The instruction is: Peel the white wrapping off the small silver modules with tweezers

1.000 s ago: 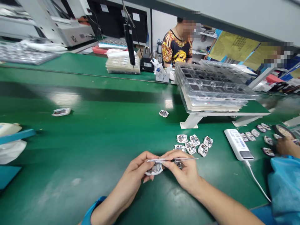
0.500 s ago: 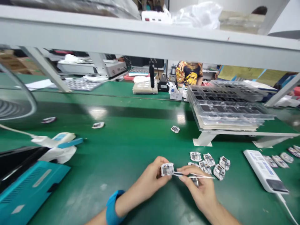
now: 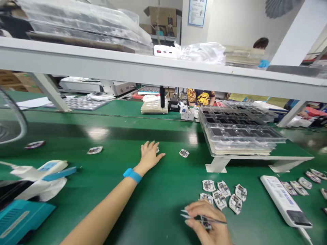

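Observation:
My left hand [image 3: 149, 157], with a blue band [image 3: 132, 175] at the wrist, reaches far out over the green bench with its fingers spread. Just past its fingertips shows a sliver of a small white part [image 3: 157, 149]; the hand covers the rest of it. Nearer to me, my right hand [image 3: 208, 217] is closed on a pair of tweezers [image 3: 186, 215], whose tips stand apart and point left. Under that hand sits a white part with electronics inside [image 3: 205, 223], partly covered. Several similar parts [image 3: 219, 199] lie beyond it, and one more [image 3: 184, 153] is right of my left hand.
Stacked clear trays [image 3: 242, 136] stand on a low riser [image 3: 218, 165] at right. A white power strip [image 3: 284, 200] lies in front, with more parts beside it. A teal box [image 3: 22, 221] is at left. The shelf beam [image 3: 163, 75] crosses above; a person sits across the bench.
My left hand has left the tweezers and moved forward and left; the part it held is now on the bench by its fingers. My right hand, still with the tweezers, is slightly lower. The view tilted up.

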A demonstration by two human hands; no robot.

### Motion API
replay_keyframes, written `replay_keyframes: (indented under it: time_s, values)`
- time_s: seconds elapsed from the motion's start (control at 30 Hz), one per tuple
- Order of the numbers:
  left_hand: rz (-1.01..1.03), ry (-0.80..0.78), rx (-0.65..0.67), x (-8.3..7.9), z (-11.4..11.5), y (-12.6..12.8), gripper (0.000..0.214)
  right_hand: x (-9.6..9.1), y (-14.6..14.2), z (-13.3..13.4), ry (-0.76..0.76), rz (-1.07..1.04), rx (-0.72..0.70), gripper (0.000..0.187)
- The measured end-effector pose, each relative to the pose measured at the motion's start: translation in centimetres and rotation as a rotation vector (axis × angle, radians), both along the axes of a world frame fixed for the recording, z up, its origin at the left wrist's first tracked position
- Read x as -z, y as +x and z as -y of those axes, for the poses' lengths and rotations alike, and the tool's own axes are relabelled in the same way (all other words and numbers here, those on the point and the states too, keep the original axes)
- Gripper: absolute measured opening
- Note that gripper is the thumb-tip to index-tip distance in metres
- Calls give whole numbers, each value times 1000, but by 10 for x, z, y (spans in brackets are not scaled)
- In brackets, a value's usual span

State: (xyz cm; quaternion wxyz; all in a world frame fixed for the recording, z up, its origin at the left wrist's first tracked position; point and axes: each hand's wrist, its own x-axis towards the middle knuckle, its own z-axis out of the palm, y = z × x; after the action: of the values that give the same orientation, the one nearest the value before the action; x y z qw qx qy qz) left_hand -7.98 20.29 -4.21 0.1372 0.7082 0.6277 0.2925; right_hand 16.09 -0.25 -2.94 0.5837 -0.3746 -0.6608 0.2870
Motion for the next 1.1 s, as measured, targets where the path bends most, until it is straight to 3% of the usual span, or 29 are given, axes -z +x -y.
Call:
replay_keyframes:
  time_s: [0.1, 0.17, 0.27, 0.37, 0.53, 0.73, 0.8, 0.93, 1.1]
  values:
    - [-9, -27, 190, 5, -6, 34, 75, 2, 0, 0, 14, 20, -7, 7]
    - [10, -57, 285, 7, -11, 55, 75, 1, 2, 0, 18, 42, -20, 10]
    - [78, -85, 323, 5, -15, 74, 55, -2, 7, -2, 50, 102, -66, 19]
    - [191, -81, 302, -1, -5, 80, 37, -7, 9, -1, 82, 171, -131, 27]
    - [447, -158, 270, -11, 52, 85, 31, -14, 7, 4, 18, 34, -33, 20]
    - [718, -447, 393, -29, 147, 83, 44, -19, 11, -4, -217, -228, 71, 3]
    - [859, -613, 324, -35, 171, 80, 40, -18, 11, -7, -295, -294, 68, 11]
    - [963, -699, 198, -38, 196, 76, 37, -13, 7, -9, -401, -263, 12, 18]
    - [939, -698, 223, -36, 201, 74, 36, -11, 5, -8, -472, -243, -47, 19]
